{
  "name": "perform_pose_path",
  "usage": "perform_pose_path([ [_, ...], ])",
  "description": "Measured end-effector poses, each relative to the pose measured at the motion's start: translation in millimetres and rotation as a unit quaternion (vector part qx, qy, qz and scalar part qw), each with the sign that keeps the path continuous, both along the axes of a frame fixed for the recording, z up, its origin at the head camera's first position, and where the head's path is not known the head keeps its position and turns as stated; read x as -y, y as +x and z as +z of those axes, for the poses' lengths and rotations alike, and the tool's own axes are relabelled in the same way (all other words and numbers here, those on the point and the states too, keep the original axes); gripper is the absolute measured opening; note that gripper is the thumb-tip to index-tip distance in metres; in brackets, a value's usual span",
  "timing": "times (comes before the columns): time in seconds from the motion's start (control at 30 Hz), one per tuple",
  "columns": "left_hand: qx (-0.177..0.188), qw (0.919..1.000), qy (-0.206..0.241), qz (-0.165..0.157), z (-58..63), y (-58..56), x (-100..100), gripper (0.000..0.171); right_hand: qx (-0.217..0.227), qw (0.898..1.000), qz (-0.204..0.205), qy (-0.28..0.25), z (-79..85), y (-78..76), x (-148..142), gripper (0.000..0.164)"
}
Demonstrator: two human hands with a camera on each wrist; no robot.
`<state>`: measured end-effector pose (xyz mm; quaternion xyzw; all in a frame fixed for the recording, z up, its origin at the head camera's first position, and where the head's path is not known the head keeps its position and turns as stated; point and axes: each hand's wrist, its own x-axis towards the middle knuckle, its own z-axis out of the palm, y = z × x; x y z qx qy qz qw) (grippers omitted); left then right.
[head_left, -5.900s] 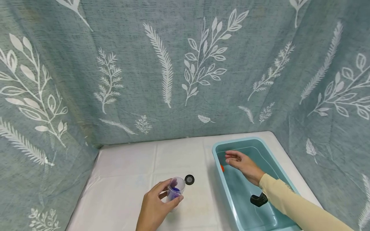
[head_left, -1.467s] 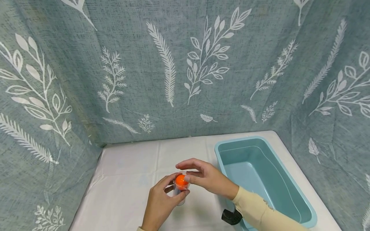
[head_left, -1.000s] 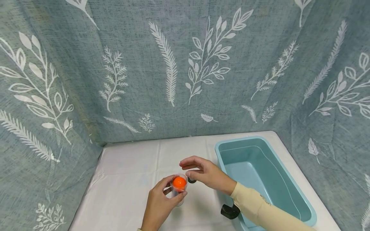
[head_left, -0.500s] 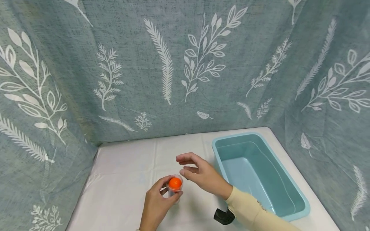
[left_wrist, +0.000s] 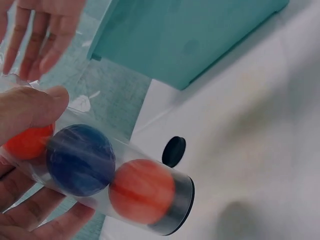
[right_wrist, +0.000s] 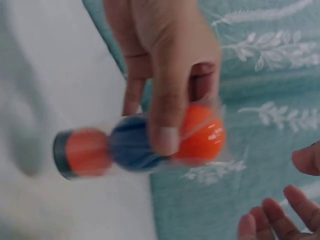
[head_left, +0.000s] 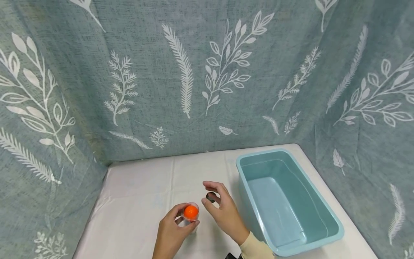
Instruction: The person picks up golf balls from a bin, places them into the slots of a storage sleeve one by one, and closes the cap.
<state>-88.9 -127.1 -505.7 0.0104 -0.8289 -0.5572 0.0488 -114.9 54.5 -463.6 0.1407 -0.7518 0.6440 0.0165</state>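
My left hand (head_left: pixel 173 230) grips a clear plastic tube (left_wrist: pixel 181 202) near its upper end, thumb on one side and fingers on the other. Inside, in a row, sit an orange ball (head_left: pixel 191 212) at the mouth, a blue ball (left_wrist: pixel 80 160) and another orange ball (left_wrist: pixel 142 191) by the black-capped base. My right hand (head_left: pixel 226 214) hovers to the right of the tube, fingers spread and loosely bent, holding nothing. Below it a small black round lid (left_wrist: pixel 174 151) lies on the table, seen between thumb and fingers in the head view.
A light blue plastic tub (head_left: pixel 258 201) stands on the right of the white-covered table (head_left: pixel 139 194); no items show inside it. Leaf-patterned grey-green cloth (head_left: pixel 145 90) hangs around the back and sides. A black wrist device (head_left: pixel 231 256) shows at the right sleeve.
Earlier my right hand was in the tub beside an orange ball; then it put that ball at the tube's mouth. Since then it has let go and moved away, over the lid.
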Motion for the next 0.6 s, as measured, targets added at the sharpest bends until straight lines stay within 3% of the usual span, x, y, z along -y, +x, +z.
perform_pose_path([
  [0.33, 0.020, 0.9995, -0.011, -0.022, -9.4, -3.0, 10.5, 0.053, -0.004, 0.996, -0.091, -0.021, -62.4, -17.6, 5.5, 0.045],
  [0.6, 0.045, 0.9983, -0.024, -0.027, -22.2, 1.1, 10.1, 0.053, 0.021, 0.986, -0.159, 0.034, -97.3, -33.4, 5.3, 0.044],
])
